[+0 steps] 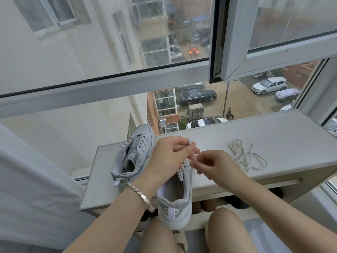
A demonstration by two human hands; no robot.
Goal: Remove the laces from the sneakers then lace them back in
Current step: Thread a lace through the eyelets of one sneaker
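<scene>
Two white sneakers stand on a pale shelf top [218, 139]. The far sneaker [134, 154] lies at the left with bare eyelets, toe pointing away. The near sneaker [175, 198] overhangs the front edge, heel towards me. Above its tongue my left hand [167, 157] pinches a white lace [193, 152], whose end sticks up past the fingers. My right hand [215, 165] grips the same lace just below. A second loose white lace [244, 156] lies tangled on the shelf to the right.
A large window with an open sash [255, 57] rises right behind the shelf. A white curtain [27, 179] hangs at the left. My bare knees [226, 227] sit below the shelf edge, with shoes stored underneath.
</scene>
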